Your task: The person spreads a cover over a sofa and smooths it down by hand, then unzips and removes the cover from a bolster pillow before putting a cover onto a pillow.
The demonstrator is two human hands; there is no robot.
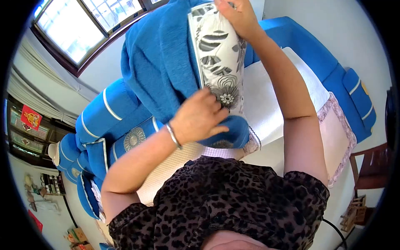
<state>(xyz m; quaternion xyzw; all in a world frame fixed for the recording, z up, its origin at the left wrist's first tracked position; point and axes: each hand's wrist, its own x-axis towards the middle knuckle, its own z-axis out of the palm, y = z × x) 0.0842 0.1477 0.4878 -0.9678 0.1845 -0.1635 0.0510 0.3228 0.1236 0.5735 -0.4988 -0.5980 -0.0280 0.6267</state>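
A large cushion (223, 62) is held up in front of me, its white face printed with grey leaves and a flower. Loose blue fabric (160, 62) hangs in folds along its left side, meeting the white face at a pale edge. My right hand (239, 18) grips the cushion's top end; some of its fingertips are cut off by the frame. Lower down, my left hand (200, 116), with a bracelet at the wrist, has its fingers curled against the pale edge and its thumb sticking out. What lies under those fingers is partly hidden.
A blue sofa (104, 110) with white piping runs along the left and back, and a white cover (268, 96) lies on its seat at right. A lace-edged pink cloth (335, 133) hangs there. A wooden chair (371, 164) stands at right, below a window-side wall.
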